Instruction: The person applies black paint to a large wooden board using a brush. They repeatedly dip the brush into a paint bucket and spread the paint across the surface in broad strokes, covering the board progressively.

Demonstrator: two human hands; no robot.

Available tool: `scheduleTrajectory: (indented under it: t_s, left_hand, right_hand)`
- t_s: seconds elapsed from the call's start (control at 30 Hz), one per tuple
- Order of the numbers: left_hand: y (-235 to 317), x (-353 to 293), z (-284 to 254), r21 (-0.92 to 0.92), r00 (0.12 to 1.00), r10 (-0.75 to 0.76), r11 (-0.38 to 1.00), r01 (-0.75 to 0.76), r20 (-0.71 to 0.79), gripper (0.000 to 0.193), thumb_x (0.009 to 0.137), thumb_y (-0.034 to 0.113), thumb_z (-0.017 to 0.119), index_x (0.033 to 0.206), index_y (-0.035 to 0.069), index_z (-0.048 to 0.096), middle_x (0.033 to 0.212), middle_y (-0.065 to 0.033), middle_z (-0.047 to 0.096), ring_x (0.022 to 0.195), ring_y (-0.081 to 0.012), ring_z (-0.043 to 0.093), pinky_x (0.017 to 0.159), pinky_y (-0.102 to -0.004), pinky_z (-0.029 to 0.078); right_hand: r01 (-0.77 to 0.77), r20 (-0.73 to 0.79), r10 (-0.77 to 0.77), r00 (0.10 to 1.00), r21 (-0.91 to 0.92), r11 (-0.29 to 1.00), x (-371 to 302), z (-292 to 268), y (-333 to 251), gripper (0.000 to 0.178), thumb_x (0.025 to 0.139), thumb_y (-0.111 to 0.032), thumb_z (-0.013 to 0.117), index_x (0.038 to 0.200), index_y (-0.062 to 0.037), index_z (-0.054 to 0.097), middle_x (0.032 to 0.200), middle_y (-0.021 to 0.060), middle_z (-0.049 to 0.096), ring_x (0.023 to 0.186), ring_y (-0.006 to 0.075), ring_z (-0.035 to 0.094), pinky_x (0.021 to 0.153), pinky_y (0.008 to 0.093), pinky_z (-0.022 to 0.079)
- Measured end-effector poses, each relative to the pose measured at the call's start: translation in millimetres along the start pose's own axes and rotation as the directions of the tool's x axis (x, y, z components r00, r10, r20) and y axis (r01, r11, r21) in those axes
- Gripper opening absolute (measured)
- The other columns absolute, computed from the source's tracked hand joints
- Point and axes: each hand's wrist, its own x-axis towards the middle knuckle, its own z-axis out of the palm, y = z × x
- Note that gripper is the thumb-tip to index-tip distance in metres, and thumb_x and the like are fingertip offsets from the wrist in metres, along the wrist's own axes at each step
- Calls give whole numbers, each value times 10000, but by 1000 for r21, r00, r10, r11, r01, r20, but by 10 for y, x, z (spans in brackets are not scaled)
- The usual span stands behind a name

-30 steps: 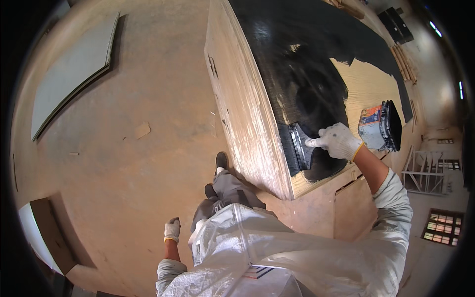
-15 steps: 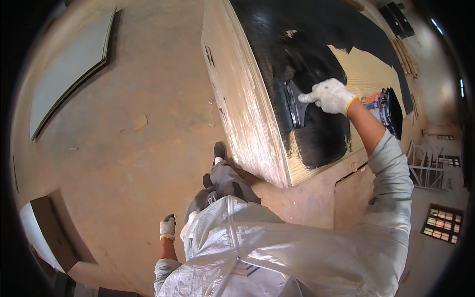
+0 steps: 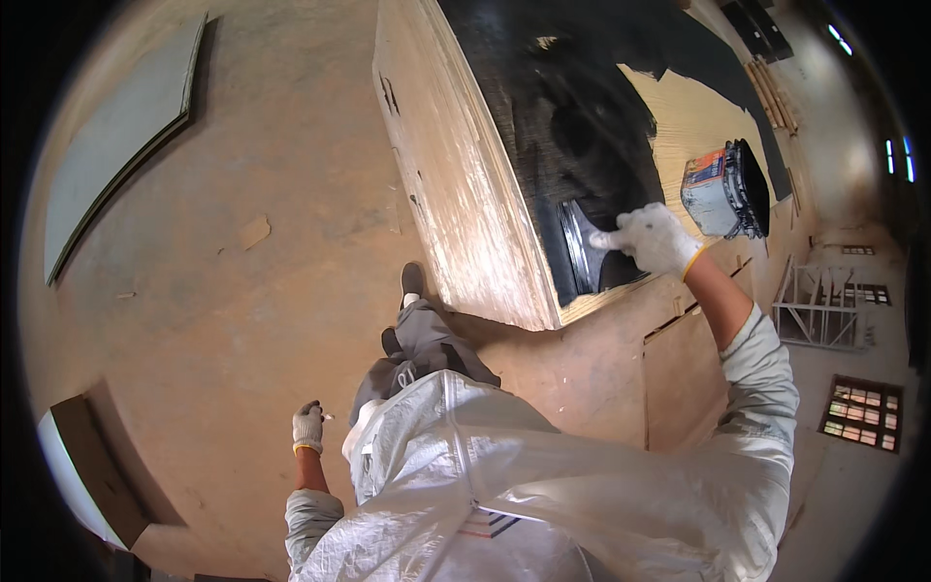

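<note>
My right hand [image 3: 658, 240], in a white knit glove with a yellow cuff, grips a wide scraper [image 3: 582, 247], its index finger stretched along the tool. The broad blade presses flat against the top board near its front left corner. Wet black coating [image 3: 592, 121] covers much of that board, while pale yellow wood [image 3: 693, 112] shows through in patches. Right of the hand, a square bucket [image 3: 706, 199], smeared black, stands on the board. My left hand [image 3: 307, 427], also gloved with dark fingertips, hangs low at my side; its fingers curl around a tiny whitish thing too small to name.
The tall board stack [image 3: 451, 184] has a pale, glossy side facing me. On the brown floor lie a grey panel [image 3: 121, 145] at far left and a scrap [image 3: 257, 232]. A dark-sided block [image 3: 92, 475] stands lower left, a white metal frame [image 3: 819, 306] at right.
My right hand has drawn the scraper down toward the board's near edge, smoothing the black puddle there. The view has shifted slightly, and the bucket now shows fully. My left hand still hangs low.
</note>
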Motion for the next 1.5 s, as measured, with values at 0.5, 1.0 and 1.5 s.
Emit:
scheduleTrajectory:
  t_s: [0.5,1.0,1.5]
  left_hand:
    - [-146,-73,149,112,994,27,993,-39,106,364,994,168,641,1284,-20,755,1021,-110,785,765,-172,689,698,-322,557]
    - [-463,-235,304,109,991,-63,993,50,118,338,1005,157,625,1267,-10,758,1024,-98,770,807,-178,697,728,-314,574]
    - [-787,-1153,1481,-222,988,-101,972,73,-118,315,996,140,626,1243,-3,758,959,-77,753,733,-163,687,629,-295,552]
  right_hand:
    - [4,-57,-4,998,5,1000,-16,-62,-254,583,924,-83,634,1376,-441,718,1047,64,746,976,273,755,828,412,589]
    - [-115,102,93,990,236,965,-266,73,-105,544,958,-116,667,1366,-472,721,1132,108,755,1062,345,720,898,447,577]
    - [-132,-133,142,981,76,988,218,285,1430,553,943,-232,712,1491,-225,646,1186,150,767,1122,371,718,969,495,571]
